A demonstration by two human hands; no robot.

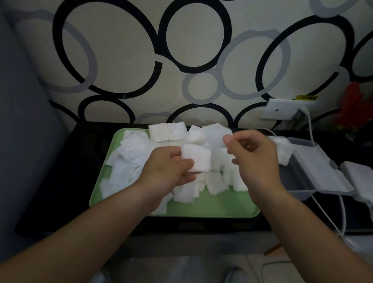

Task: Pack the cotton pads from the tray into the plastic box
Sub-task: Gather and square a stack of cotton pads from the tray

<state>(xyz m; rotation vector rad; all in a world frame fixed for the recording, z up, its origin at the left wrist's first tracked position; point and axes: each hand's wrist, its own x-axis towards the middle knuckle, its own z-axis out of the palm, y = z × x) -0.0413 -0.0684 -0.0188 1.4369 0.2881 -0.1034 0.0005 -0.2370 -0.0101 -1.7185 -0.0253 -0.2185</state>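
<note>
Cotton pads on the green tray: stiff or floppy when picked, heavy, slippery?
Likely very light: the left hand pinches a cotton pad stack by one edge and it sits flat. Loose cotton pads on the tray lie rumpled and overlapping, so probably soft, floppy, not slippery.

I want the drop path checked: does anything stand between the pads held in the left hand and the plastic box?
Only the right hand, pinching a single pad above the tray, lies between the stack of pads in the left hand and the open plastic box. Nothing else visible does.
</note>
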